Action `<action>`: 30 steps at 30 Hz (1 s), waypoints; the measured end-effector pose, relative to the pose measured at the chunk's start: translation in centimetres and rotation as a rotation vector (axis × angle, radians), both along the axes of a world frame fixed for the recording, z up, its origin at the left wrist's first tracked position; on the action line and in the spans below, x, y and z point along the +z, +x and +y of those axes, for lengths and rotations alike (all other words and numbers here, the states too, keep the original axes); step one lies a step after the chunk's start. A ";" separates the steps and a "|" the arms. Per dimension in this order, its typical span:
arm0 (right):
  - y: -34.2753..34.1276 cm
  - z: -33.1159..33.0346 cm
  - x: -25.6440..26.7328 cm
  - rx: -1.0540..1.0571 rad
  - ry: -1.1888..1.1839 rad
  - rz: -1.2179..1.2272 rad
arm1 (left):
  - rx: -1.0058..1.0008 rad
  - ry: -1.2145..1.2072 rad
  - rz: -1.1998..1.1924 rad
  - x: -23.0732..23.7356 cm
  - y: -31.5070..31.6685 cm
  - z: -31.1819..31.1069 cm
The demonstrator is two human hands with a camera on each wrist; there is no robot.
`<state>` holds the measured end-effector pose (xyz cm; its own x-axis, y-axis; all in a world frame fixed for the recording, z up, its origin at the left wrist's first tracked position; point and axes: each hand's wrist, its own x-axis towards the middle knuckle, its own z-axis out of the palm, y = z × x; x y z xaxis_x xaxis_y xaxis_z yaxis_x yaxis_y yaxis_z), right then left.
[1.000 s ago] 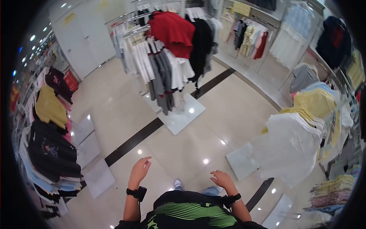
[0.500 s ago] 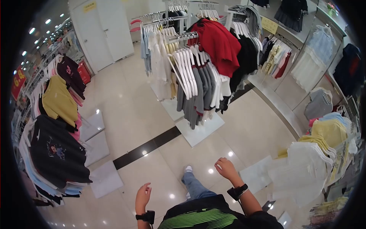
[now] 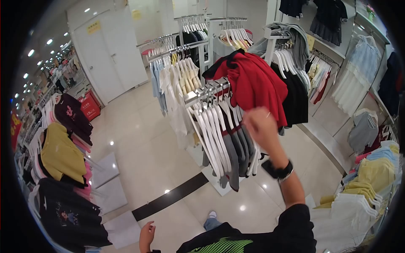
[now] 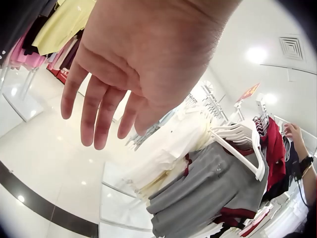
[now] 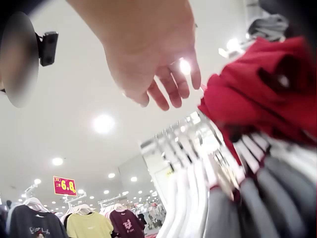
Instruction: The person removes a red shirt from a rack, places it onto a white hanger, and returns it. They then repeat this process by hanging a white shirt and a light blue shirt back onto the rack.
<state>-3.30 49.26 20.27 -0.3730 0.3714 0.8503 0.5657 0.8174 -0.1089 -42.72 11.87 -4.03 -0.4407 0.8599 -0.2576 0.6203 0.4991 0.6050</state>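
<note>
My right hand (image 3: 260,128) is raised beside a red garment (image 3: 261,84) that lies over the end of a metal rack (image 3: 206,92). In the right wrist view the hand (image 5: 153,59) has loosely bent fingers with nothing in them, left of the red cloth (image 5: 262,94). Below it hang white hangers (image 3: 213,139) and grey garments (image 3: 240,152) with dark red trim. My left hand (image 3: 147,236) is low near my body, holding nothing; the left wrist view shows its palm (image 4: 143,59) with fingers extended, near grey clothing (image 4: 213,178).
Racks of sweatshirts, one mustard (image 3: 62,156) and one black (image 3: 69,215), line the left. Yellow and white tops (image 3: 350,215) hang at the right. A red box (image 3: 90,104) stands by white doors (image 3: 107,59). Low white platforms (image 3: 120,230) sit on the floor.
The central rack is closer in view. My right hand has risen from low in front of me to the red garment, while my left hand stays low and is nearer the bottom edge.
</note>
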 end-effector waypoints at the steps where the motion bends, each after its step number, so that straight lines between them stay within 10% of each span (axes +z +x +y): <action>1: -0.2 2.4 2.6 -0.029 0.010 0.111 | -0.006 0.052 -0.011 0.3 -0.3 1.7; 5: -0.5 12.0 7.6 -0.535 0.074 0.010 | -0.042 0.076 -0.072 0.1 -0.2 7.1; 9: -0.2 16.2 8.0 -0.426 -0.332 -0.102 | -0.124 -0.007 -0.167 -1.0 -0.8 11.8; 23: -4.1 14.5 11.2 -0.430 -0.323 0.166 | -0.828 0.036 -0.153 -4.6 -8.0 41.6; 30: -6.0 11.6 12.1 -0.456 -0.571 -0.168 | -1.200 0.231 -0.123 4.9 -6.8 56.2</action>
<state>-9.31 60.90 32.41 -0.1842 0.8869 0.4238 0.8815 0.3397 -0.3279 -49.51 68.05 0.88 0.6782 0.7343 -0.0297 0.5449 -0.4753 0.6908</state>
